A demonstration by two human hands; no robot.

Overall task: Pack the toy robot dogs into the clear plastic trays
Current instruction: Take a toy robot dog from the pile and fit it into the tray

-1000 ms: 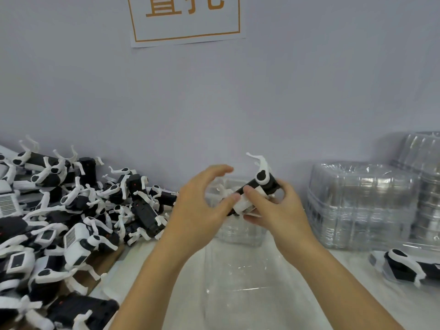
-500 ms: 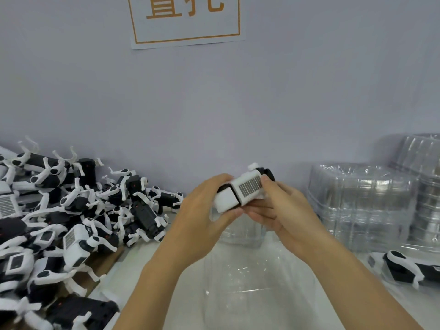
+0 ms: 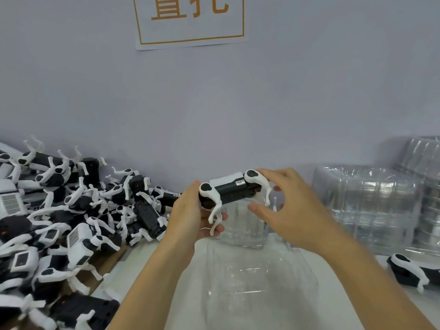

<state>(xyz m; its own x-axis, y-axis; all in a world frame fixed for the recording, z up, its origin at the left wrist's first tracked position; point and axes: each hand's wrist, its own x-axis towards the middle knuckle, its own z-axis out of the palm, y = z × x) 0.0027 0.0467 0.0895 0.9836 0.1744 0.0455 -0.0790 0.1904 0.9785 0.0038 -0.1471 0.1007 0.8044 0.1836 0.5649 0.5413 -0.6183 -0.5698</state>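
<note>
Centre frame, just above the open clear tray [image 3: 262,289]: one toy robot dog [image 3: 234,190] held in the air, body roughly level, legs pointing down. Left hand [image 3: 192,215] grasps the dog's left-of-frame end, palm under it, fingers curled beneath the front leg. Right hand [image 3: 288,210] is at the other end with fingers spread; thumb sits below the body, fingertips near the rear leg. Contact there is light at best, can't tell if it actually grips.

Step in hand: orienting the dog before seating it, judging by the level pose over the tray. Not yet in the tray. Next move likely calls for lowering it legs-first or on its side into the moulded cavity, keeping the thin legs from snagging on the rim; cavity shape is hard to read through the glare.

Materials: dog has a matte black boxy body, glossy white rounded hip caps with black discs, thin curved white legs, small label on the flank. Tray is thin, transparent, glossy, formed plastic with soft ridges, probably flexes easily.

Left of frame: tangled pile of unpacked dogs [image 3: 71,217] on the counter [image 3: 152,260]. Right: stack of empty trays [image 3: 371,206]. Lower right: another dog [image 3: 414,272] lying on its side.
</note>
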